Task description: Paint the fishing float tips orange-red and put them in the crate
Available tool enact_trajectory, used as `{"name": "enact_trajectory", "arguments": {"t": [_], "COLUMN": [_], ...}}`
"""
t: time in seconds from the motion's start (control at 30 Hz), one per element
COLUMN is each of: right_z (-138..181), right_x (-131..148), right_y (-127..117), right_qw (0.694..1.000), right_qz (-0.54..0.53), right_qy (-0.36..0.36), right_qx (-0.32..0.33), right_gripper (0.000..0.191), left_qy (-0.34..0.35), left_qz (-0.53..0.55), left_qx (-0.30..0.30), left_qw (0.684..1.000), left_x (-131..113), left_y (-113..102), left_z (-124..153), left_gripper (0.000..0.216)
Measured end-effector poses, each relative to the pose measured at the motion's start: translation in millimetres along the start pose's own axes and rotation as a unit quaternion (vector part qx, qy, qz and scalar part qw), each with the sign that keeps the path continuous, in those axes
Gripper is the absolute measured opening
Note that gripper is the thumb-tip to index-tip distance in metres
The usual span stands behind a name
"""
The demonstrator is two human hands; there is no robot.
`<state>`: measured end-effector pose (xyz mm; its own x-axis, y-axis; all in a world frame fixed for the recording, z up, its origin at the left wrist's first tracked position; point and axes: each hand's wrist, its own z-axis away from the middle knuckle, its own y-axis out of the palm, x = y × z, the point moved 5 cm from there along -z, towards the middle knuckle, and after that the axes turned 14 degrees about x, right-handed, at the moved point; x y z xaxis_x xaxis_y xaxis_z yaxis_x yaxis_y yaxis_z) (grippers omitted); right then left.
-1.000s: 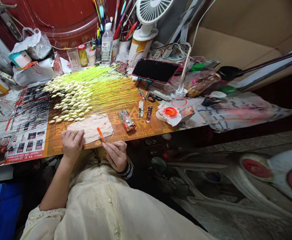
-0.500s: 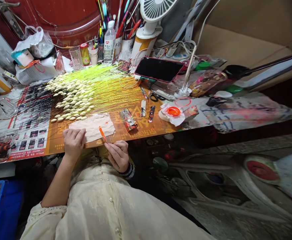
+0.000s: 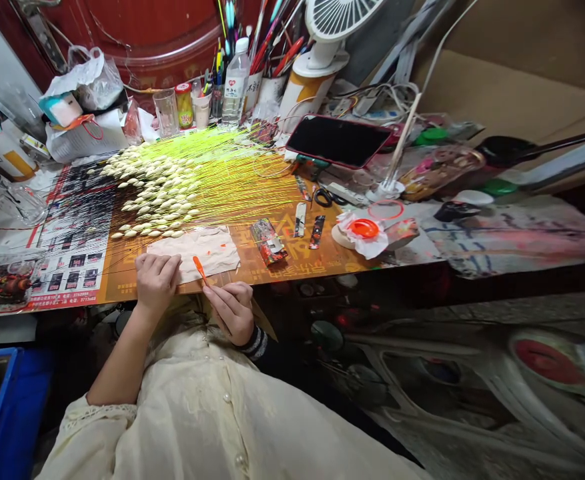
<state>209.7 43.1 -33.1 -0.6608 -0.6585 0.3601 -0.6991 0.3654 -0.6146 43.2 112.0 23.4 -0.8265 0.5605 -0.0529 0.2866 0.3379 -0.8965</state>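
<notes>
A pale, creased cloth or paper sheet (image 3: 222, 261) lies at the table's front edge, with small orange marks on it. My left hand (image 3: 157, 283) rests at the sheet's left end, fingers curled and pressed together; what lies under them is hidden. Between the thumb and fingers of my right hand (image 3: 231, 310), at the front edge, is a thin stick with an orange, paint-coated end (image 3: 199, 267). Its tip points away from me, over the sheet. Behind the sheet spread many cream, bud-shaped pieces (image 3: 165, 190) on thin stems, dark to the left and yellow-green to the right.
To the right sit a paint-spotted block (image 3: 268, 241), two small strips and an orange paint dish (image 3: 365, 229). Scissors (image 3: 322, 197) and a propped phone (image 3: 339, 140) are farther back. A water bottle (image 3: 235, 83), jars and a fan (image 3: 339, 20) line the rear.
The view has shifted, so the table appears farther right. Relative to the sheet, my right hand and the orange stick have moved left. Another orange mark now shows on the sheet.
</notes>
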Motion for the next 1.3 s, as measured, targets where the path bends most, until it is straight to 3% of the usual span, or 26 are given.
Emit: {"name": "enact_trajectory", "arguments": {"t": [0.77, 1.3], "right_z": [6, -2], "right_x": [-2, 11], "right_y": [-1, 15], "right_qw": [1.0, 0.999], "right_qz": [-0.018, -0.001], "right_qy": [-0.018, -0.028], "right_qx": [-0.008, 0.023], "right_gripper": [0.058, 0.058], "left_qy": [-0.009, -0.027], "left_qz": [-0.002, -0.001], "left_qx": [-0.015, -0.02], "left_qw": [1.0, 0.999], "left_x": [5, 10], "left_y": [-3, -5], "left_z": [5, 11], "left_gripper": [0.019, 0.018]}}
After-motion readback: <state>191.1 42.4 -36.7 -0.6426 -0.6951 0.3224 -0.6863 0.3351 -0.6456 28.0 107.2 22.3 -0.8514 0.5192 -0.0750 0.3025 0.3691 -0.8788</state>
